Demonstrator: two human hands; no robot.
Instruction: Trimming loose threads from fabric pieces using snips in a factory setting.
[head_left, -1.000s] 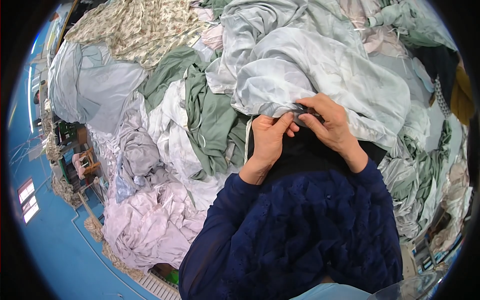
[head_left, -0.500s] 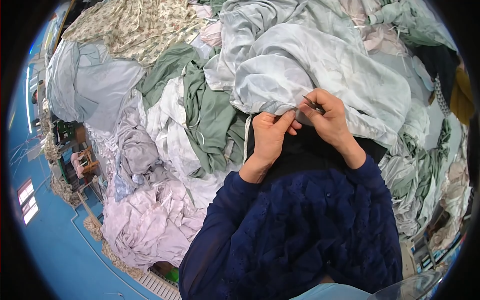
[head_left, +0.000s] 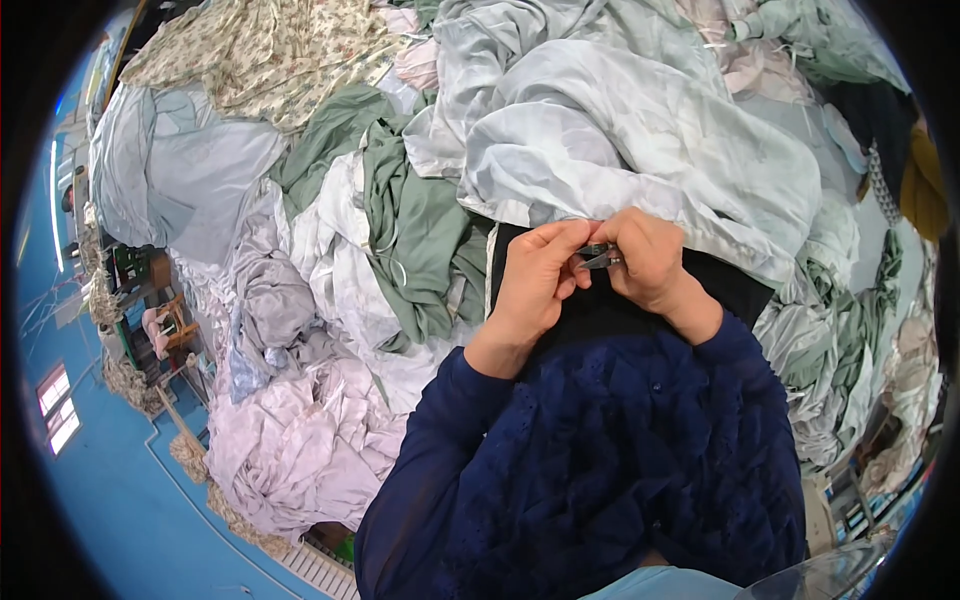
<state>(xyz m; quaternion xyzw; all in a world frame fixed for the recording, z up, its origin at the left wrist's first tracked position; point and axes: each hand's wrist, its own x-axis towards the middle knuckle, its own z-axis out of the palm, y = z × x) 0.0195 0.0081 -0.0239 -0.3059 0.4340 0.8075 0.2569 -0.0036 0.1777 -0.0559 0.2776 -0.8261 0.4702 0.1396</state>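
Note:
A large pale grey-green cloth (head_left: 660, 130) lies bunched before me, its hemmed edge running across my lap. My left hand (head_left: 535, 275) is closed in a pinch on that edge. Right beside it, fingertips almost touching, my right hand (head_left: 648, 262) is closed around small dark metal thread snips (head_left: 597, 260). The snips point toward my left fingers, just below the hem. Any thread between the fingers is too small to make out. Under both hands lies black cloth (head_left: 580, 320) over my lap.
Heaped fabric surrounds me: green cloth (head_left: 415, 230) and a pink pile (head_left: 300, 450) at left, floral cloth (head_left: 270, 60) at far left, more green and white cloth (head_left: 830, 370) at right. Blue floor (head_left: 130, 510) shows at lower left, with a wooden stool (head_left: 178, 325) beyond the heaps.
My right hand has moved down and turned, bringing the snips below the hem beside my left fingers. My left hand keeps its pinch on the cloth and has barely shifted.

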